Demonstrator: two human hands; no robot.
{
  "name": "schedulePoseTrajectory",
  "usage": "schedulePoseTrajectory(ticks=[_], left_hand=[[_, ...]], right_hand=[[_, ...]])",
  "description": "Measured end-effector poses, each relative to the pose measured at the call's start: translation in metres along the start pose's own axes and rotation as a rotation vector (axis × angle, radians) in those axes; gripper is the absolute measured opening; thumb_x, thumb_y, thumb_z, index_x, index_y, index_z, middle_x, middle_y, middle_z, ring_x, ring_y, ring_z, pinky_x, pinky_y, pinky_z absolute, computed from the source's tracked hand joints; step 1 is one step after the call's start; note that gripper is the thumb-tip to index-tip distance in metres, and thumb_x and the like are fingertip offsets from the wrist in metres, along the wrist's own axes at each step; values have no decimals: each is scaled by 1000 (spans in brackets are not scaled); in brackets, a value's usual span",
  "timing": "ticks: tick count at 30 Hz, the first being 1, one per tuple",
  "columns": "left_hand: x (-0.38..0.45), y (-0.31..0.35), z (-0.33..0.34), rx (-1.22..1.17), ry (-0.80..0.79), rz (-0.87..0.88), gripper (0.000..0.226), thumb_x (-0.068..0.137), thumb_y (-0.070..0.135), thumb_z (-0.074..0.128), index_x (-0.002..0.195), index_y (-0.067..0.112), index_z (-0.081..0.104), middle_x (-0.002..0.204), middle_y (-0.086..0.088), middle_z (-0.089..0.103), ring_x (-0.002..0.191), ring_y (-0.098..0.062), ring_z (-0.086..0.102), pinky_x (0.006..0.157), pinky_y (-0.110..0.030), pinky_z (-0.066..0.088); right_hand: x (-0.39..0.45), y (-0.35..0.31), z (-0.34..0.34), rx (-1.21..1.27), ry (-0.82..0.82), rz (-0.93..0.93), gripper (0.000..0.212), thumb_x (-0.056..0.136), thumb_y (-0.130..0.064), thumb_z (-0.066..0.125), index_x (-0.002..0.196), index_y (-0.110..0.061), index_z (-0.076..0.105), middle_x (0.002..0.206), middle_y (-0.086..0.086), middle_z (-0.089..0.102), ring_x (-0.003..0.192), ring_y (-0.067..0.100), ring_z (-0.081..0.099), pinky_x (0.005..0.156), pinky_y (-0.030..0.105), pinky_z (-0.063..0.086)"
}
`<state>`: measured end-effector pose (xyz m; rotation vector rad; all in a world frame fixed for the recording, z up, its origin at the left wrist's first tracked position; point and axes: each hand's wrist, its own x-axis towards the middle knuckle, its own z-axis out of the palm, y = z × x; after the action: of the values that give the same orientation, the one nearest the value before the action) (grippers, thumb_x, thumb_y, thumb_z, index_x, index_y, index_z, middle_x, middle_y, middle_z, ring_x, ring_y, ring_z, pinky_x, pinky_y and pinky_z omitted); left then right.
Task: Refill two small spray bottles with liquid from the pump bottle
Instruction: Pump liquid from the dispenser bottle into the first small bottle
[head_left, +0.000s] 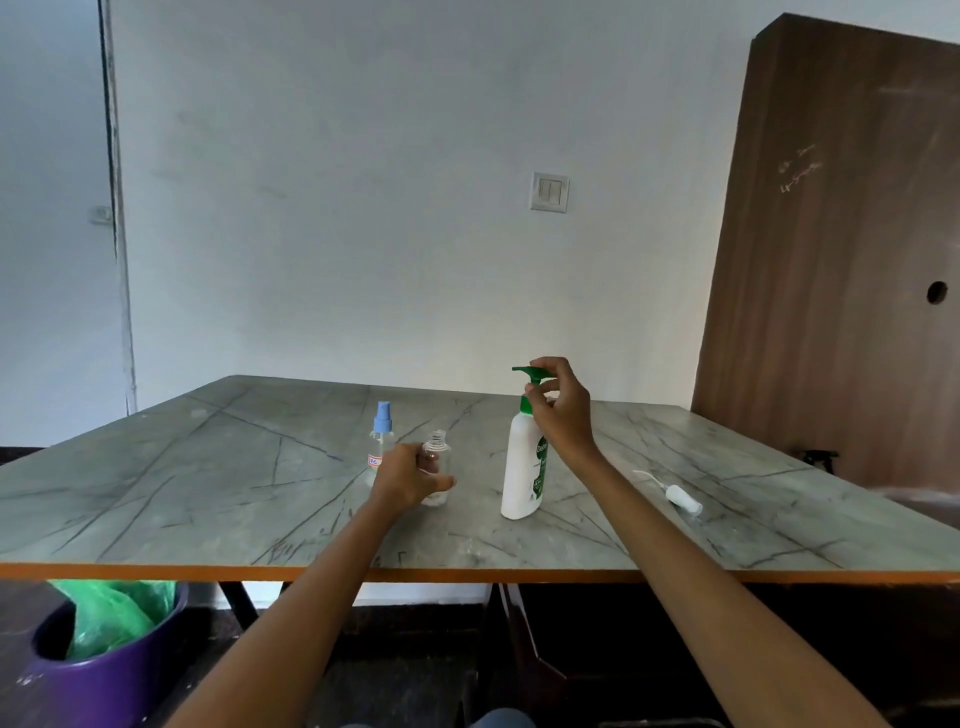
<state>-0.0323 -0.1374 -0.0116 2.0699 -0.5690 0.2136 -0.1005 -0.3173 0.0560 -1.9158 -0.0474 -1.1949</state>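
Observation:
A white pump bottle (521, 467) with a green pump head stands upright on the grey table (208, 467). My right hand (558, 410) pinches the green pump neck, fingers curled round it. To its left stands a clear small bottle (435, 449) with no cap, its threaded neck bare; my left hand (408, 475) grips its body. Just behind and to the left stands a second clear spray bottle (382, 441) with its blue spray cap on. A white spray cap (680, 496) with its thin dip tube lies on the table to the right of the pump bottle.
The table has an orange front edge (156, 571). A purple bin (104, 670) with a green bag stands on the floor at the lower left. A brown wooden board (841, 260) leans against the wall at the right.

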Motion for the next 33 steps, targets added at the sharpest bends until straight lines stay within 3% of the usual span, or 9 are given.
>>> schedulePoseTrajectory(ticks=[4,10,16,20,28,33], left_hand=[[4,1,0,95,-6,46,31,71,21,79,88,10,57,87,-4,60,80,-17,57,79,-30,49],[11,26,2,33,99,109,46,70,32,78,102,3,61,86,0,60,77,-13,55,67,-21,42],[22,64,3,60,158,246,52,71,35,77,113,11,59,97,-5,65,79,-13,53,72,-26,44],[28,78,7,112,163,248,53,74,35,75,121,17,57,105,-6,65,96,-21,56,79,-31,46],[29,89,7,181,183,251,58,77,35,72,129,22,52,111,-7,63,113,-23,46,79,-27,38],[31,94,3,187,128,253,74,73,40,75,137,20,45,117,-6,61,115,-23,47,85,-30,41]], right_hand=[[3,-2,0,75,7,80,25,85,1,56,108,-9,59,99,-7,59,77,8,55,67,7,43],[13,1,-10,98,-83,101,26,83,6,57,101,-11,63,101,-1,63,97,12,56,73,16,46],[10,6,-9,108,-33,87,33,79,4,61,100,-21,65,114,-2,63,101,14,52,69,18,45],[7,4,-9,136,-28,84,38,76,6,61,99,-25,64,110,-7,62,99,12,51,72,23,45],[7,3,-7,117,5,65,28,80,0,61,104,-14,67,106,-3,63,102,15,52,76,26,45],[8,2,-5,63,91,15,19,88,-9,54,97,-9,71,100,-2,67,103,19,54,79,34,46]])
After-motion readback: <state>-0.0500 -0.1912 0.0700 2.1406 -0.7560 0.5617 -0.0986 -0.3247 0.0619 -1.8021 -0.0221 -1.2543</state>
